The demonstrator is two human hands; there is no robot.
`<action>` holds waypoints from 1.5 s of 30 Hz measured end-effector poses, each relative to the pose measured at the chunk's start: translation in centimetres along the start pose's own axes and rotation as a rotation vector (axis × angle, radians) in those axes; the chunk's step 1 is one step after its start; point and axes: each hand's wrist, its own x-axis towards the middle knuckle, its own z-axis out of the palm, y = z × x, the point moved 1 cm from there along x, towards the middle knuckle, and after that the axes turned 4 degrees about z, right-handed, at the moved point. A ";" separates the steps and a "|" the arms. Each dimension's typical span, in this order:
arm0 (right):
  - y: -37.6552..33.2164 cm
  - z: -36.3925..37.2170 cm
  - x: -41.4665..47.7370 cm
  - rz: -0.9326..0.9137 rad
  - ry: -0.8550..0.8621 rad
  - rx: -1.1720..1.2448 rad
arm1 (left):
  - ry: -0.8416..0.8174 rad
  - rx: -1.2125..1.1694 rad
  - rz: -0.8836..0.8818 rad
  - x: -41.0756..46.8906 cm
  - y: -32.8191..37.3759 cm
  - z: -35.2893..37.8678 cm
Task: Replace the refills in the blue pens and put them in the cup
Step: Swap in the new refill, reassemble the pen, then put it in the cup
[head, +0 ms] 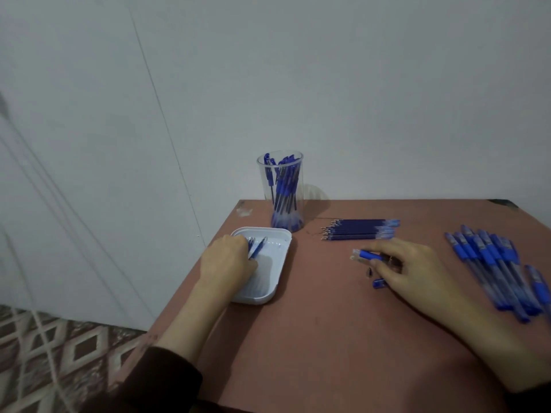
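On the table [328,338], the left hand [228,260] curls into the tray [280,242], pinching an old refill [258,247], and the cup [280,192] stands behind. The right hand [408,263] grips a barrel [369,254] between the pens [492,263] and the refills [357,229]. Refills look light, thin and bendy, so they are probably best pinched mid-shaft.

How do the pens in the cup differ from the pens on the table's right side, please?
The pens in the cup stand upright, bunched together; the pens on the table lie flat, fanned in a row. Both sets are blue.
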 end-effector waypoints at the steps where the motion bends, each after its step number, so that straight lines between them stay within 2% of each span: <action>1: 0.1 0.0 0.0 0.000 -0.006 -0.007 | -0.003 0.020 0.004 -0.1 0.3 -0.2; 3: 0.1 0.0 0.0 -0.002 -0.009 -0.014 | 0.010 0.029 -0.006 -0.2 0.4 -1.0; 5: 0.0 -0.1 0.0 0.004 -0.002 0.000 | 0.072 -0.097 -0.032 0.0 0.2 -1.9; 6: 0.0 -0.1 0.0 0.008 0.002 0.003 | 0.087 -0.269 -0.036 0.1 0.1 -2.2; 10: 0.1 -0.2 0.2 0.031 0.058 -0.009 | 0.007 -1.265 0.014 0.2 3.7 -2.9; 12: 0.3 -0.4 0.3 0.055 0.093 -0.026 | -0.007 -1.567 -0.016 0.4 6.7 -2.4; 14: 0.4 -0.7 0.4 0.078 0.124 -0.024 | -0.009 -1.748 -0.074 0.5 9.3 -1.5; 22: 0.6 -1.3 0.7 0.148 0.199 -0.026 | -0.071 -1.987 -0.070 0.8 13.2 1.2; 45: 0.7 -1.7 0.5 0.087 0.209 -0.039 | -0.124 -1.977 -0.004 0.6 13.4 1.6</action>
